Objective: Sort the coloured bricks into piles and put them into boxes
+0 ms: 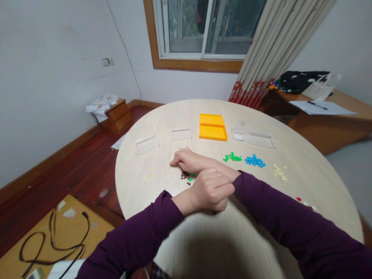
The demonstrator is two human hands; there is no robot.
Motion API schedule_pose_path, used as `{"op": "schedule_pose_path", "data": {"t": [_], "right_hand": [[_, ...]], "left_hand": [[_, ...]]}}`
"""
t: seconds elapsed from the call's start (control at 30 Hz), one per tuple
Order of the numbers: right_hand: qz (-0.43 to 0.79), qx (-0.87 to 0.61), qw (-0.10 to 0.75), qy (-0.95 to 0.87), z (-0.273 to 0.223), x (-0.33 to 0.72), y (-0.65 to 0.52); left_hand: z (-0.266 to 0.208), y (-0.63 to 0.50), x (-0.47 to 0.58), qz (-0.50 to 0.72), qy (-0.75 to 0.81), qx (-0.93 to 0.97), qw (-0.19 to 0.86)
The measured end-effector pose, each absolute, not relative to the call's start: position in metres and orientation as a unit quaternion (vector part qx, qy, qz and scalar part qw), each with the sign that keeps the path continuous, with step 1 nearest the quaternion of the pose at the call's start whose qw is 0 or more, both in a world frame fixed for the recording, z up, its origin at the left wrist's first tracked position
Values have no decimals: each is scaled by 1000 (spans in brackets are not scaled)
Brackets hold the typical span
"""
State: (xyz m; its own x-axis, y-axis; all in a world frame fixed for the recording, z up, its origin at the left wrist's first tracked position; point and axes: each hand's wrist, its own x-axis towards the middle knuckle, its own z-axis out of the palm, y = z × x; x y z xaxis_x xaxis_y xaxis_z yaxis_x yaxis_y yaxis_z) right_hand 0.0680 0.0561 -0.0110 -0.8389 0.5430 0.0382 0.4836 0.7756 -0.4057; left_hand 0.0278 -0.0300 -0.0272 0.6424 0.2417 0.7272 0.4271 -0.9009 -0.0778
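Observation:
My forearms cross over the round table. My right hand [188, 159] reaches to the left, its fingertips together and pointing down at the tabletop, right beside a tiny yellow piece [169, 167]. Whether the fingers grip anything is too small to tell. Nearer to me, my left hand [211, 190] is closed in a fist, and what it may hold is hidden. Between the hands lies a heap of small brown pieces [185, 176] with a few green ones [190, 179] among them, partly covered by my arm. Several tiny yellow and white pieces [148, 178] are scattered farther left.
Across the table's far side stand an open orange case [213, 133] and clear plastic boxes [147, 144], [181, 134], [261, 140]. Piles of green [232, 157], blue [255, 161] and pale yellow pieces [279, 172] lie to the right, with a red piece [299, 199] nearer.

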Motion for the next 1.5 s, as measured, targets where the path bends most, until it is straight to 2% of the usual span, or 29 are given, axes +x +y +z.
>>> {"op": "schedule_pose_path", "data": {"t": [0.17,0.3,0.4,0.63,0.7,0.83,0.97,1.1,1.27,1.4,1.5], "right_hand": [[148,-251,31,-956,-9,69,52],[127,-236,22,-963,-4,53,44],[120,-233,26,-965,-2,38,38],[165,-255,79,-949,2,29,43],[191,-264,67,-943,7,34,45],[205,-278,17,-938,10,41,45],[221,-281,47,-933,-5,33,45],[257,-266,62,-927,-15,19,44],[301,-250,85,-916,-4,29,45],[214,-330,134,-910,13,87,55],[106,-397,128,-903,18,154,60]], "left_hand": [[-24,-33,28,-327,-172,-923,112],[-18,-36,29,-373,-163,-906,116],[-15,-36,28,-386,-163,-900,124],[-9,-38,28,-288,-165,-935,122],[-9,-38,29,-289,-157,-937,119],[-11,-38,29,-315,-146,-931,112],[-12,-39,28,-325,-148,-925,126],[-13,-39,27,-406,-147,-889,155],[-14,-40,26,-477,-133,-855,153],[-15,-41,26,-438,-138,-875,153],[-15,-42,28,-404,-133,-893,146]]}}
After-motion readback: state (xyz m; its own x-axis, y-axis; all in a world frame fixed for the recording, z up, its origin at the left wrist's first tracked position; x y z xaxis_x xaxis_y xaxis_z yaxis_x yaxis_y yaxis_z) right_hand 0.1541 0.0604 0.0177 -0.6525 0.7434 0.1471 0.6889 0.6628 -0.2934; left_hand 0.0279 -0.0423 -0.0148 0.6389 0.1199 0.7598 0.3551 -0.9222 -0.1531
